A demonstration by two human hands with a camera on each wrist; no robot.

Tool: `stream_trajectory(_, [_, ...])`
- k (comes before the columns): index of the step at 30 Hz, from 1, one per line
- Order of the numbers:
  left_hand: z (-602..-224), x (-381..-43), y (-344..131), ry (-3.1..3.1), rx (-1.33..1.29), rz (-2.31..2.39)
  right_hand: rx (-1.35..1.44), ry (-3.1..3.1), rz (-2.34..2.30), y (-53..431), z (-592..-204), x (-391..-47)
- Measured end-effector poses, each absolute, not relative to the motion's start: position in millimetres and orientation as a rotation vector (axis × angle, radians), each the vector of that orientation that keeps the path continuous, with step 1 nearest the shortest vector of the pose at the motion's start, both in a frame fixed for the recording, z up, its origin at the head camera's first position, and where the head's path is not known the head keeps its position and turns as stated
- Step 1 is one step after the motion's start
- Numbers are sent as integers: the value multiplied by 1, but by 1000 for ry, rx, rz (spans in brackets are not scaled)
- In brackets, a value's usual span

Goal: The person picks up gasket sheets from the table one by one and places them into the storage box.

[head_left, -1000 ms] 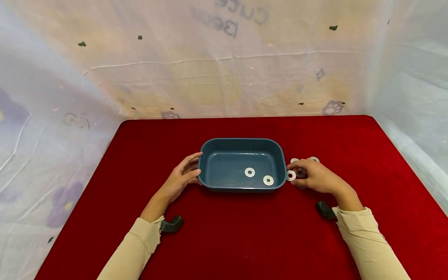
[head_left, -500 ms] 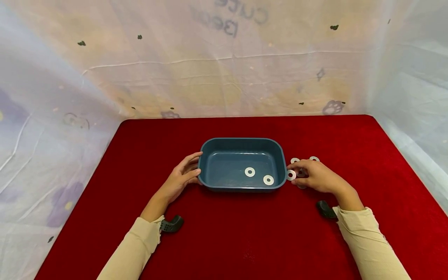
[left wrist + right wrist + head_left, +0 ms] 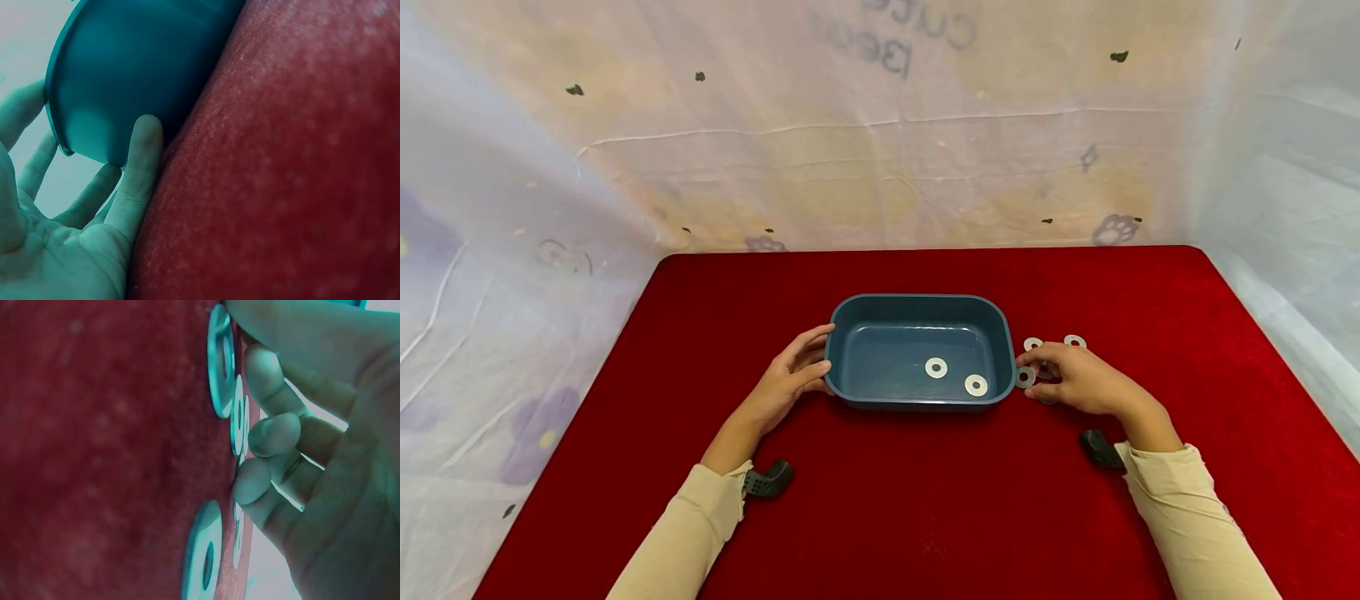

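Note:
A blue-grey rectangular box (image 3: 919,350) stands on the red table, with a washer (image 3: 936,368) and another washer (image 3: 976,385) lying flat inside it. At its left end, my left hand (image 3: 786,379) touches the outer wall and rim with fairly straight, spread fingers. Just outside the right end, my right hand (image 3: 1078,379) pinches a flat metal washer (image 3: 1026,377) between thumb and index finger. In the right wrist view, the other fingers curl inward, and several washers, including one near washer (image 3: 220,362), lie beside them. The pinched washer's contact is hidden there.
Behind and under the right hand are loose washers, one at the far side (image 3: 1075,341) and a second near the box (image 3: 1032,343). The red cloth (image 3: 910,500) covers the table. Pale patterned sheets (image 3: 887,167) enclose it at the back and sides.
The washer at the right fingertips turns from bright white to grey, as if tilted slightly. Both hands and the box stay nearly in place.

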State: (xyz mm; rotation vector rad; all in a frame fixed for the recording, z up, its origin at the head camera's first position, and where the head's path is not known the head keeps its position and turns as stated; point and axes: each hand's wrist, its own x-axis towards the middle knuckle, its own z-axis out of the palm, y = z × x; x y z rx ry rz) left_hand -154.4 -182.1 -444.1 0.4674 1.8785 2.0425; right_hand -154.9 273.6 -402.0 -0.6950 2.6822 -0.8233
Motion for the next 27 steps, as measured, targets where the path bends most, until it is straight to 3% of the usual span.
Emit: stream_trajectory(27, [-443, -153, -182, 1870, 467, 2043, -585, 2719, -1033, 280, -395, -154])
